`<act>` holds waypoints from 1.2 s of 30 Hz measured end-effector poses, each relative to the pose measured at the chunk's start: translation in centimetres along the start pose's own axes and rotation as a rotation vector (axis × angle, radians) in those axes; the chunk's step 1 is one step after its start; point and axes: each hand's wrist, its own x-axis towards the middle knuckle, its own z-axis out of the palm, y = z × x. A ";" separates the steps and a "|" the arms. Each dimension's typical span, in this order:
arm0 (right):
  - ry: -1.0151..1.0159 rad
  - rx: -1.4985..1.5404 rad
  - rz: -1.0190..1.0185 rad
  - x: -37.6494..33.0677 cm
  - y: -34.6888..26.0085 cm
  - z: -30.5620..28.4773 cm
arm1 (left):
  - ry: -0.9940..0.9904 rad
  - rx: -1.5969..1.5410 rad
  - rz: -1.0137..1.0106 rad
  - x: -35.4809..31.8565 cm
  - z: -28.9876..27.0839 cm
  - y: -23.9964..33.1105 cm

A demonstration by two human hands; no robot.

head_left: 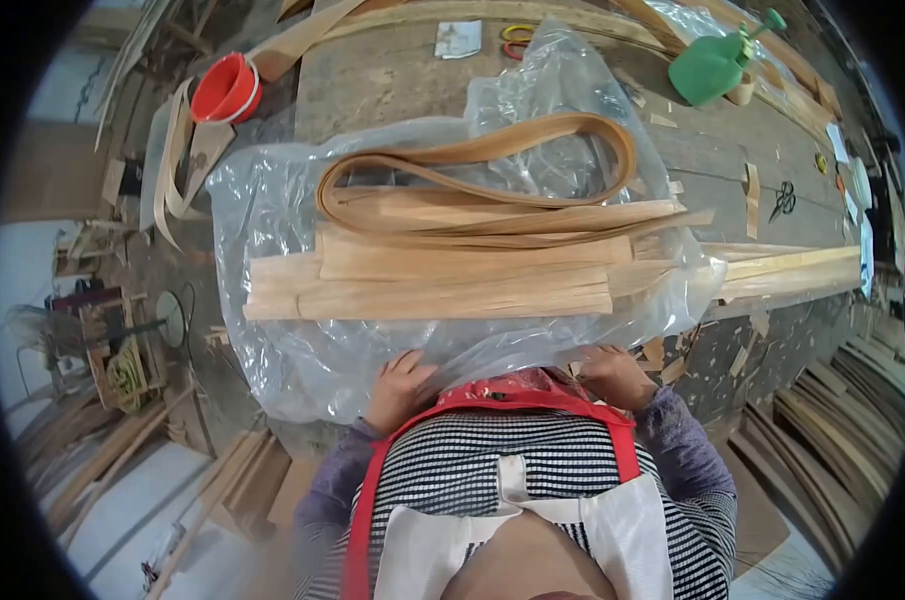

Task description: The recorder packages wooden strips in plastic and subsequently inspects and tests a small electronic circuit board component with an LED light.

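Observation:
My left hand (402,386) is at the near edge of a clear plastic sheet (272,365), its fingers bent and closed on the film. Further right along that edge, my right hand (616,376) has curled fingers on the plastic, partly hidden beside my red apron (527,390). Spread on the sheet is a stack of pale wood veneer strips (442,290), lying left to right. A long brown veneer strip (622,155), bent into a loop, rests on the stack's far side. Part of the film covers the stack's right end.
A red bucket (222,90) stands far left, a green spray bottle (712,68) far right. Black scissors (783,200) lie on the wooden table (372,85) at right, red-and-yellow scissors (517,42) at the back. More wood strips (792,272) extend rightward. Long boards (822,440) are stacked lower right.

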 end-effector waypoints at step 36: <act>0.077 0.509 0.434 0.6 3.4 7.6 | 0.362 -0.356 -0.720 -13.1 20.9 -12.9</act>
